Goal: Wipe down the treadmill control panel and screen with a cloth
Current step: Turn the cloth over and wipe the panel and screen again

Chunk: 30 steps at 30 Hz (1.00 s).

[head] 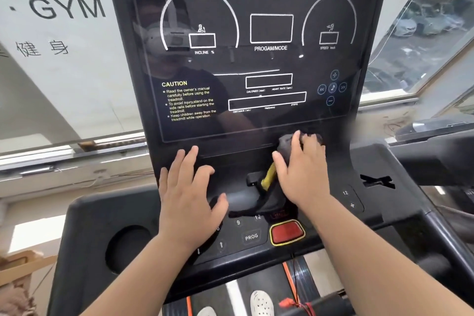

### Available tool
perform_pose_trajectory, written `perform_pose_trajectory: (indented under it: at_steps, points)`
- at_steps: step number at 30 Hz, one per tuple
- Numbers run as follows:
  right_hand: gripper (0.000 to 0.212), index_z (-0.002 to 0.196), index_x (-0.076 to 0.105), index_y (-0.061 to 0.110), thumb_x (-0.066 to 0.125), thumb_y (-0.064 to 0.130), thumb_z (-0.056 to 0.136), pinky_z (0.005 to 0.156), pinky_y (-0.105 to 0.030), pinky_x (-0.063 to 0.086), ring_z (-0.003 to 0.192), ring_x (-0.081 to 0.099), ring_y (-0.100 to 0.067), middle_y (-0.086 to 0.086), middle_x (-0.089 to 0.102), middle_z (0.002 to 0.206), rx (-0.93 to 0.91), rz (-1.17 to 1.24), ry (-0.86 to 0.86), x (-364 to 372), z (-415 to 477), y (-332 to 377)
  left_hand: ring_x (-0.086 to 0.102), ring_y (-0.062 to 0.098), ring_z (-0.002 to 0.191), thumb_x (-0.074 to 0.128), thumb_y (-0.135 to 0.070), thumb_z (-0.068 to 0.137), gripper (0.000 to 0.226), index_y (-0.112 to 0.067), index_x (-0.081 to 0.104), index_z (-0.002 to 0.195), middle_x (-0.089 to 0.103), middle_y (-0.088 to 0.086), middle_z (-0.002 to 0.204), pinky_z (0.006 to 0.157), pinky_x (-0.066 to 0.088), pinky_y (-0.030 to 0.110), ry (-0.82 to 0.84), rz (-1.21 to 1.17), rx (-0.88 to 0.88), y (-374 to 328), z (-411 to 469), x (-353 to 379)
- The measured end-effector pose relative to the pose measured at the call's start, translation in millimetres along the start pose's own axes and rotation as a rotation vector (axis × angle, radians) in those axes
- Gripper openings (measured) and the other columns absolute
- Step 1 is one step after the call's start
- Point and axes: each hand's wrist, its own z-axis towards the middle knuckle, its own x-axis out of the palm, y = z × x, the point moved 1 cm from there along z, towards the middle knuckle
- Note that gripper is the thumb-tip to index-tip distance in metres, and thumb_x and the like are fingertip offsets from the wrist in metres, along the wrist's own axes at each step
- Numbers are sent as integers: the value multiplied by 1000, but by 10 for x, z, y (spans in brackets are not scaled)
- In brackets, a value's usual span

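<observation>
The person stands at the treadmill with both palms down on the console. The right hand lies on a bunched dark cloth, fingers laid over it and thumb spread wide, pressing it to the surface rather than clutching it. The cloth sits on the dark strip just under the lower edge of the screen, right of centre. The left hand rests flat and relaxed on the control panel, fingers splayed and holding nothing, apparently as a brace.

The step in hand looks like wiping the band between screen and keys. Done well, it wants even pressure through the flat fingers and overlapping passes along that strip. The cloth should be spread wider, so that more of it meets the surface. The yellow safety clip lies just beside the right thumb, and dark material trails below the palm. It may be the cloth's tail or the clip's strap; the view does not settle it. Either way, the stroke should skirt the clip so nothing snags. A light touch suits the keys near the red stop button.
</observation>
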Motion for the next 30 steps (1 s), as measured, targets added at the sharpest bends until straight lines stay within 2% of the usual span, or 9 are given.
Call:
perform_pose_trajectory:
  at_steps: [3, 7, 9, 12, 19, 22, 26, 30]
  points:
    - [85, 153, 36, -4, 32, 61, 97, 120, -61, 27, 144, 31, -51, -34, 44, 148, -140, -6, 4, 61, -176, 341, 21, 34, 152, 60, -46, 76, 44, -21, 60, 113, 35, 9, 158, 118, 23, 64, -27, -13, -24, -60, -6, 42]
    - [86, 161, 19, 7, 24, 66, 99, 126, -61, 11, 153, -3, -54, -36, 12, 163, -300, 17, 83, 167, -346, 626, 20, 35, 152, 51, -44, 82, 41, -20, 59, 115, 35, 11, 158, 118, 21, 65, -84, -57, -77, -163, 8, 92]
    - [84, 163, 12, 11, 22, 66, 100, 126, -59, 5, 153, -8, -51, -32, 0, 167, -355, -11, 95, 218, -345, 568, 20, 36, 152, 49, -41, 82, 41, -19, 58, 115, 35, 11, 158, 119, 18, 64, -108, -75, -95, -243, 16, 131]
    - [85, 163, 12, 12, 25, 67, 99, 126, -60, 11, 154, -3, -49, -26, 0, 169, -322, -18, 93, 239, -239, 258, 20, 34, 152, 50, -40, 81, 43, -18, 59, 117, 36, 10, 158, 120, 15, 63, -108, -64, -71, -371, 36, 217]
    - [91, 159, 14, -4, 22, 64, 99, 120, -67, 19, 146, 18, -61, -44, 12, 159, 50, 16, 79, 168, 263, -750, 20, 34, 152, 50, -38, 79, 42, -18, 59, 116, 36, 10, 158, 119, 15, 62, -102, -31, -99, -676, 101, 410]
    - [90, 158, 13, -7, 26, 58, 97, 120, -69, 20, 145, 18, -62, -47, 15, 157, 134, -23, 125, 229, 274, -1042, 22, 34, 152, 51, -38, 80, 42, -17, 60, 115, 37, 10, 158, 119, 14, 62, -103, -1, -94, -768, 84, 472]
    - [89, 158, 13, -9, 20, 57, 98, 121, -65, 23, 147, 16, -60, -46, 9, 158, 4, -38, 207, 345, -25, -1026, 25, 36, 150, 51, -37, 80, 41, -16, 62, 114, 40, 11, 156, 119, 15, 61, -114, 29, -116, -849, -5, 528]
    - [88, 160, 17, -1, 18, 61, 98, 124, -61, 18, 152, 8, -55, -40, 6, 163, -267, -59, 340, 356, -334, -928, 29, 37, 148, 50, -36, 81, 42, -15, 62, 114, 42, 12, 154, 118, 16, 59, -101, 57, -155, -880, -133, 573]
